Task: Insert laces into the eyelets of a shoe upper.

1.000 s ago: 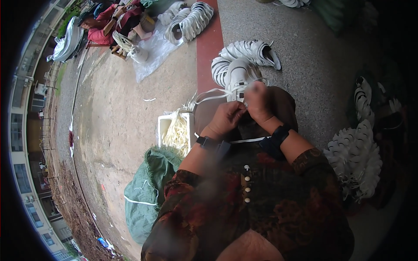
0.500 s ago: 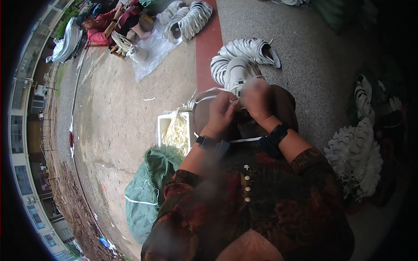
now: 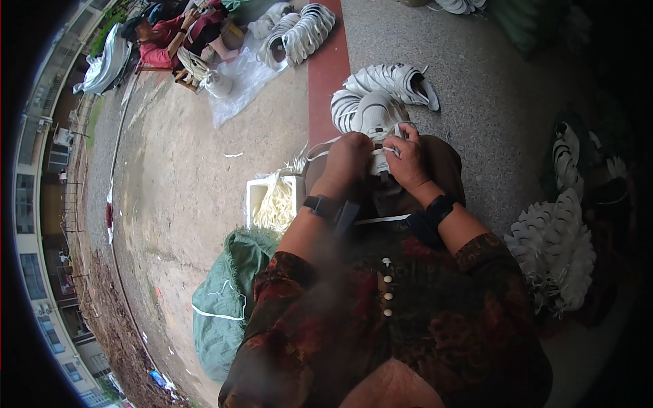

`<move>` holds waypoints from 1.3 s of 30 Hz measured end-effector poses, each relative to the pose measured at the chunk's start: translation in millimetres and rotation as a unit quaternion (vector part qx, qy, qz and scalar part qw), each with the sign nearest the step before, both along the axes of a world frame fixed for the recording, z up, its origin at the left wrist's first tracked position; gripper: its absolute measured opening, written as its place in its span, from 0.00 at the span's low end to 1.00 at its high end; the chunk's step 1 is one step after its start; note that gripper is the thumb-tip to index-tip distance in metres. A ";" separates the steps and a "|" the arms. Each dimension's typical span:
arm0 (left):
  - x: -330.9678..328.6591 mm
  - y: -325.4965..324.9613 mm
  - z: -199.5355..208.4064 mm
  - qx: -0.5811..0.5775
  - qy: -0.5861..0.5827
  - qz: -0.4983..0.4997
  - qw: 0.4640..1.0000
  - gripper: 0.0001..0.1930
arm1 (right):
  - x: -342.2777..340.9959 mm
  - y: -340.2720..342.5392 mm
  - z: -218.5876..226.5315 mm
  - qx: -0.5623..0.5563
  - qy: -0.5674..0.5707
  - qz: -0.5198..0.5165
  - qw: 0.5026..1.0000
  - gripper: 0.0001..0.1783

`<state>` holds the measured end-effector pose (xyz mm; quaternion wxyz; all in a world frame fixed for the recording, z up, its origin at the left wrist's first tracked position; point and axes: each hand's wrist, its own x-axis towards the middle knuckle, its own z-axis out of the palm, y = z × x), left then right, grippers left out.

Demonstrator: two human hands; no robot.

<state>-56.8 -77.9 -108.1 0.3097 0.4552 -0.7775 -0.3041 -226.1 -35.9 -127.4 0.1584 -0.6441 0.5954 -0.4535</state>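
Note:
Across my knees rests a white shoe upper (image 3: 375,112), toe pointing away from me. My right hand (image 3: 410,161) is over its right side, fingers bent in a pinch on a white shoelace (image 3: 390,147) at the eyelet area. Against the upper's left side, my left hand (image 3: 347,162) is curled closed and slightly blurred. What its fingers hold is hidden. A pale strand loops out to the left behind that hand. Just beyond the upper, a curved row of nested white shoe uppers (image 3: 386,81) lies on the ground.
Left of my knees stands a white box (image 3: 255,197) full of pale laces (image 3: 277,204), with a green woven sack (image 3: 224,319) nearer. More stacked uppers (image 3: 554,251) lie at right. At far left, a person in red (image 3: 160,51) sits near plastic sheeting (image 3: 235,92) and other uppers (image 3: 306,34).
My right hand has drawn slightly back and turned, uncovering the lace and the middle of the upper. My left hand has shifted a little right and curled over the upper's left side.

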 end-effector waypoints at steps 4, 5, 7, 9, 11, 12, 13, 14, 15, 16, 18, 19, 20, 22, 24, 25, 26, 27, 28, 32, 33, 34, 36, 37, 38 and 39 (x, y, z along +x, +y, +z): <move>18.2 5.3 7.6 0.036 0.087 0.081 0.992 0.03 | -0.6 8.8 20.1 -0.030 -0.012 0.021 0.999 0.09; 18.0 6.1 0.4 0.038 0.088 0.079 0.992 0.03 | -1.7 9.1 20.9 -0.059 0.020 0.021 0.998 0.10; 20.8 7.3 -3.9 0.116 0.188 0.092 0.971 0.03 | 0.0 3.0 17.3 -0.071 0.052 0.025 0.996 0.11; 13.6 13.8 3.2 0.178 0.236 0.093 0.951 0.04 | -0.5 -1.8 12.1 -0.080 0.086 0.026 0.993 0.11; 1.4 18.0 17.0 0.241 0.284 0.092 0.924 0.04 | -2.6 -3.1 8.6 -0.085 0.087 0.007 0.993 0.11; -3.1 17.6 20.4 0.291 0.359 0.078 0.883 0.03 | -2.7 -2.1 10.6 -0.085 0.090 0.010 0.992 0.11; -6.6 16.7 21.0 0.338 0.430 0.063 0.835 0.03 | -3.6 -0.2 12.6 -0.073 0.075 -0.001 0.994 0.11; -9.5 16.0 19.8 0.338 0.434 0.063 0.833 0.03 | -4.9 1.9 14.7 -0.061 0.061 -0.013 0.996 0.10; -11.9 14.7 19.3 0.350 0.467 0.049 0.811 0.03 | -6.3 3.8 18.3 -0.060 0.063 -0.011 0.996 0.10; -13.2 13.5 18.9 0.360 0.499 0.034 0.787 0.03 | -7.5 5.9 22.3 -0.047 0.089 -0.013 0.995 0.10; -11.1 10.0 19.5 0.368 0.486 0.041 0.792 0.04 | -8.7 7.5 24.1 -0.033 0.117 -0.015 0.992 0.11; -11.0 9.2 20.1 0.375 0.471 0.048 0.797 0.04 | -8.6 7.9 23.3 -0.014 0.141 -0.024 0.990 0.11; -12.3 9.5 20.5 0.375 0.472 0.047 0.796 0.04 | -8.8 7.9 22.0 0.005 0.164 -0.033 0.986 0.11; -15.4 11.6 25.2 0.403 0.488 0.065 0.772 0.04 | -10.8 3.7 16.1 0.003 0.156 -0.026 0.987 0.10; -15.7 11.6 20.1 0.404 0.499 0.076 0.763 0.04 | -12.6 2.5 13.8 0.001 0.147 -0.017 0.989 0.09; -14.1 11.3 16.1 0.404 0.509 0.087 0.755 0.04 | -12.8 3.1 14.1 -0.004 0.101 -0.008 0.995 0.08; -9.4 9.6 12.6 0.403 0.510 0.089 0.755 0.04 | -13.9 3.9 14.7 -0.009 0.056 0.000 0.998 0.08; -0.3 7.3 7.2 0.374 0.553 0.123 0.734 0.04 | -18.6 6.4 19.1 -0.008 0.056 0.003 0.998 0.08; 11.8 5.5 -0.5 0.346 0.592 0.156 0.711 0.05 | -29.0 10.8 25.2 -0.049 0.081 -0.019 0.995 0.06; 135.6 8.1 -8.0 0.251 0.690 0.178 0.655 0.08 | -151.4 41.3 11.0 -0.029 0.140 -0.182 0.973 0.05; 181.6 10.5 -15.8 0.216 0.680 0.219 0.666 0.08 | -199.0 53.6 -1.1 -0.047 0.141 -0.224 0.963 0.05; 217.8 18.0 -12.7 0.205 0.676 0.307 0.637 0.09 | -243.5 70.5 -13.4 -0.026 0.165 -0.295 0.941 0.03; 285.0 40.2 -33.2 0.154 0.652 0.419 0.613 0.10 | -316.8 102.0 -40.2 0.142 0.167 -0.387 0.896 0.04; 308.2 57.0 -44.9 0.151 0.629 0.438 0.624 0.09 | -313.9 97.6 -43.4 0.143 0.164 -0.382 0.898 0.04; 301.5 62.6 -47.5 0.162 0.570 0.443 0.673 0.06 | -310.1 95.9 -42.6 0.177 0.166 -0.315 0.917 0.05; 288.9 66.8 -48.1 0.172 0.508 0.444 0.718 0.03 | -302.8 94.2 -40.3 0.209 0.167 -0.247 0.931 0.06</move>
